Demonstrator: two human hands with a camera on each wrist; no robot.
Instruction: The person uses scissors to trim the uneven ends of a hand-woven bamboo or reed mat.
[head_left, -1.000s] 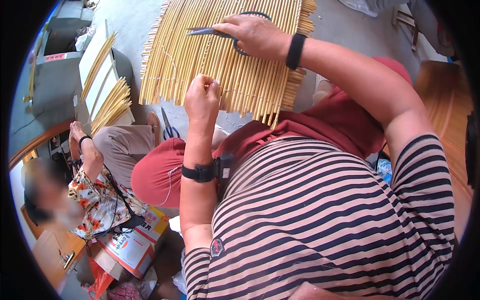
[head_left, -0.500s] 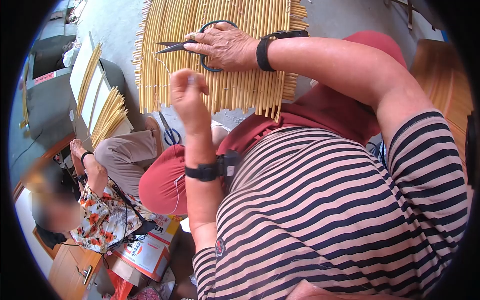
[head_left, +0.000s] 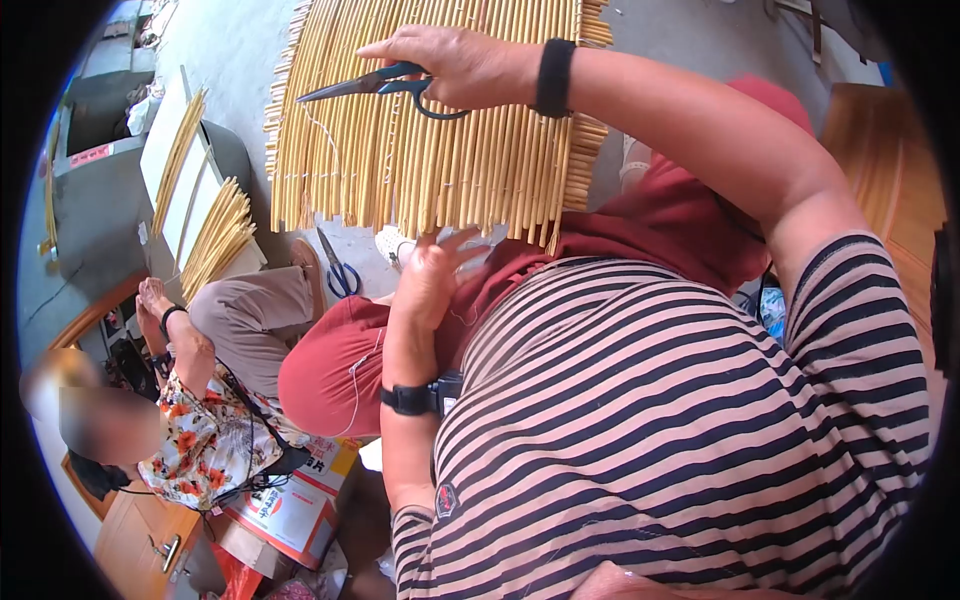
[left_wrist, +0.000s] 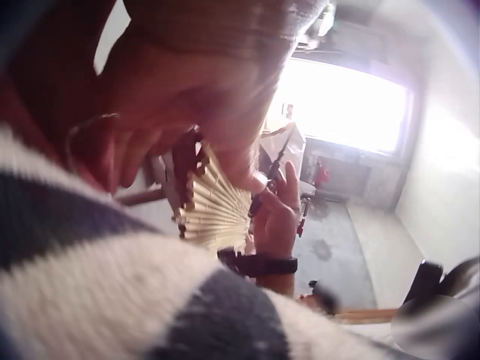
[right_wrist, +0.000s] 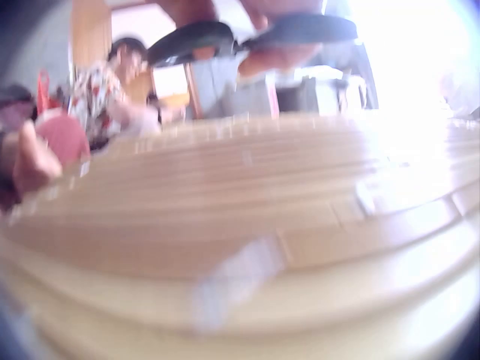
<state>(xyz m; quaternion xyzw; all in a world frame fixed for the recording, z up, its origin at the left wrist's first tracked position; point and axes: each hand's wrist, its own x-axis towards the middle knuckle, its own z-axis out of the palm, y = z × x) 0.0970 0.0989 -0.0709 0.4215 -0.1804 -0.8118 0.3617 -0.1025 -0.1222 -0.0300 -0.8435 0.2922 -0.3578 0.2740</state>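
A pair of scissors (head_left: 375,88) with dark blades and green-blue handles sits in my right hand (head_left: 455,65), held by the handles. Their points face left over a mat of thin yellow sticks (head_left: 440,170) bound with white thread. In the right wrist view the scissors' handles (right_wrist: 292,31) show above the blurred sticks. My left hand (head_left: 428,280) is over my lap, just below the mat's near edge, its blurred fingers stretched toward the right. A loose white thread (head_left: 330,140) lies across the mat's left part.
Another pair of scissors (head_left: 340,272) lies on the floor left of my knee. Bundles of sticks (head_left: 215,235) rest on a white board at the left. Beside me sits a person in a flowered shirt (head_left: 215,440), near a printed carton (head_left: 290,510).
My left hand has come down from above the mat to my lap, its fingers loosening from a curl. The right hand moved left over the mat with the scissors.
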